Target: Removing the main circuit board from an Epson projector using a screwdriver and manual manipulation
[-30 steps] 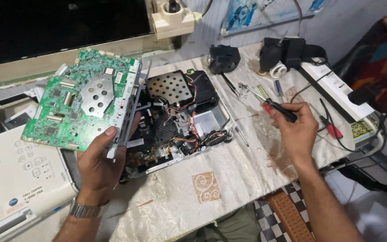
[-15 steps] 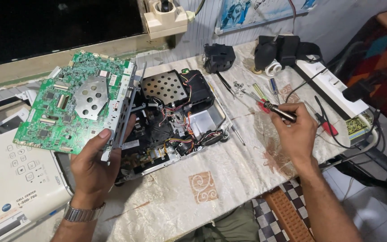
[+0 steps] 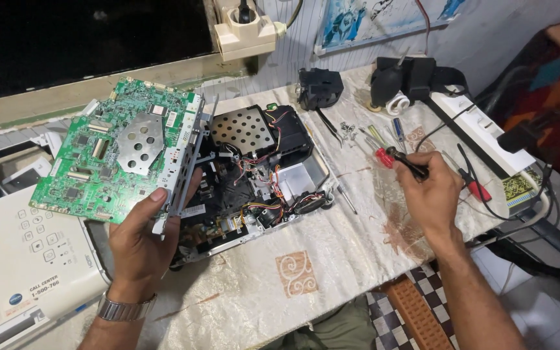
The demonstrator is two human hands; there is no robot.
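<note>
The counter (image 3: 332, 304) is covered by a pale, patterned cloth, stained brown toward the right. At its middle lies an opened device chassis (image 3: 260, 175), wires and a perforated metal plate exposed. A white device cover (image 3: 21, 272) rests at the lower left of the frame. Toward the upper middle sit a black block-shaped part (image 3: 319, 87), loose screws (image 3: 348, 127) and a few screwdrivers (image 3: 377, 135). A white power strip (image 3: 487, 133) lies along the right edge.
</note>
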